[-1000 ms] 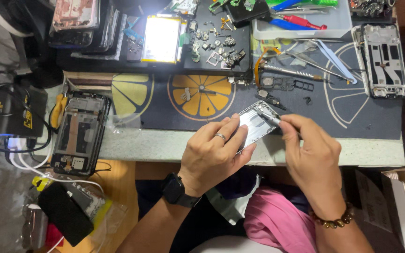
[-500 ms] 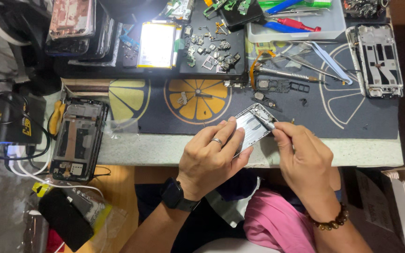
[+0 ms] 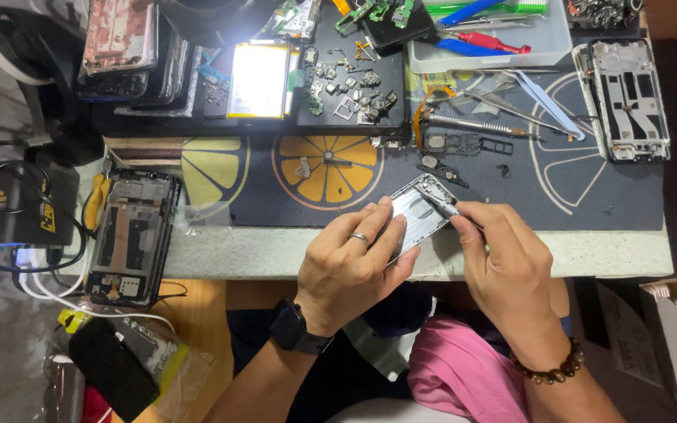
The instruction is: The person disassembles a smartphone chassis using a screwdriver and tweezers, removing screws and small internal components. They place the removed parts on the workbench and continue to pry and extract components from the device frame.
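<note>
The left hand (image 3: 354,262) pinches a silver phone frame (image 3: 419,213) at the worktop's (image 3: 276,254) near edge — the right hand (image 3: 503,266), at its 3 o'clock, pinches a thin metal tool (image 3: 442,205) against it. At 12 o'clock lie small parts (image 3: 350,90) — a white tray (image 3: 489,55) beyond.

light: even, bright overhead | glare: battery (image 3: 258,80) blown white, well above left hand (image 3: 352,262) | shadows: soft beneath both hands | focus: sharp centre, corners dimmer
</note>
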